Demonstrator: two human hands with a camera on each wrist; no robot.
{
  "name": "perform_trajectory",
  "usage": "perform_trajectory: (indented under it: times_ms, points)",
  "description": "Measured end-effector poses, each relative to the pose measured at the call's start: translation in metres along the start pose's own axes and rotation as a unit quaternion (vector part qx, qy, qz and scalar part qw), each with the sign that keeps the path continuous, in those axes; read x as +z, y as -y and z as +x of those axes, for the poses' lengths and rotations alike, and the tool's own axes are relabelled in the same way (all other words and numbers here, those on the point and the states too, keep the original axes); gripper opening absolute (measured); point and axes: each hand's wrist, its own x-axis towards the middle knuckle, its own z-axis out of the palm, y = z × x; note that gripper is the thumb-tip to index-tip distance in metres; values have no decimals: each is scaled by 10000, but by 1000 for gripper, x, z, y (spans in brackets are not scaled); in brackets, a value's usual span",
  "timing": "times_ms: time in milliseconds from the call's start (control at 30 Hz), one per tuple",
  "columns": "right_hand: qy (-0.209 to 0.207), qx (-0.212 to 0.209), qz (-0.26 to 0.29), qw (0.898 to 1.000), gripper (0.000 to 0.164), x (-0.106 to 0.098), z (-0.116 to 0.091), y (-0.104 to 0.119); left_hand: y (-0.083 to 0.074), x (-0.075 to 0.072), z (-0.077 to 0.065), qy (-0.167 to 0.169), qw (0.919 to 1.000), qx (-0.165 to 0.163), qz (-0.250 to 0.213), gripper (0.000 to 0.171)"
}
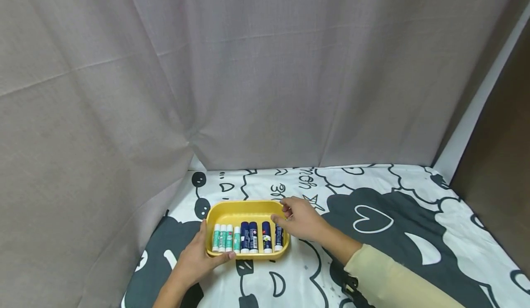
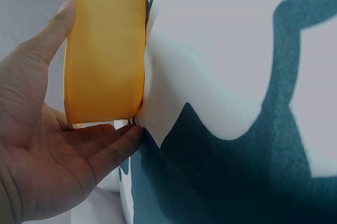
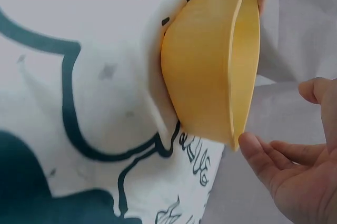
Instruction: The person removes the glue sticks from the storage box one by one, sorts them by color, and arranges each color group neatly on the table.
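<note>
A shallow yellow tray [image 1: 233, 211] stands on the patterned cloth in the head view. Inside it, small green glue sticks [image 1: 222, 238] with white caps line up at the left. Beside them are dark blue glue sticks [image 1: 245, 238], one of them [image 1: 267, 238] a little apart and another [image 1: 279, 240] at the right end. My left hand [image 1: 198, 258] holds the tray's near left corner, thumb along the near rim and fingers at the side wall. Over the tray's right end is my right hand [image 1: 304, 218], fingers loosely bent, a fingertip right at the rim, nothing in its grasp.
A white cloth [image 1: 290, 294] with dark cartoon shapes covers the surface. Behind it hangs a grey curtain [image 1: 265, 78], which also runs down the left side. A brown panel [image 1: 497, 161] stands at the right.
</note>
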Motion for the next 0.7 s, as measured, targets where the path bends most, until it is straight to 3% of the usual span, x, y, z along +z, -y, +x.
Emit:
perform_trajectory:
  times_ms: [133,400,700]
  points:
    - [95,109,179,9997,61,10,3,7,0,0,0,-13,10000,-5,-26,154]
    - [389,385,30,9985,64,28,11,16,1,0,1,-46,10000,76,-11,153]
    - [502,488,-100,9975,52,45,16,17,3,1,2,-16,10000,37,-38,153]
